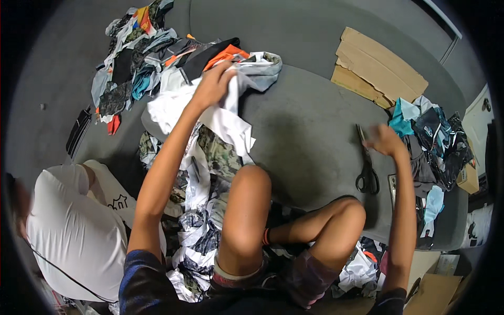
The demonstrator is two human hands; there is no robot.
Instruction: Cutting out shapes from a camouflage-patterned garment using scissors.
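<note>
My left hand (214, 86) is closed on a piece of white cloth (173, 107), at the near edge of a heap of fabric scraps (128, 68). The cloth hangs from my fingers toward my knee, over camouflage-patterned pieces. My right hand (386, 140) hovers at the right, just beside a pair of black-handled scissors (369, 176). Motion blurs its fingers, so I cannot tell whether they hold anything. The scissors lie on the grey padded surface (299, 126) with their blades pointing away from me.
A torn cardboard piece (378, 65) lies at the far right. Nearer is a pile of teal, dark and plastic-wrapped pieces (436, 136). More scraps (197, 236) lie around my legs. A person in a white shirt (76, 226) sits close on my left. A cardboard box (433, 294) stands low right.
</note>
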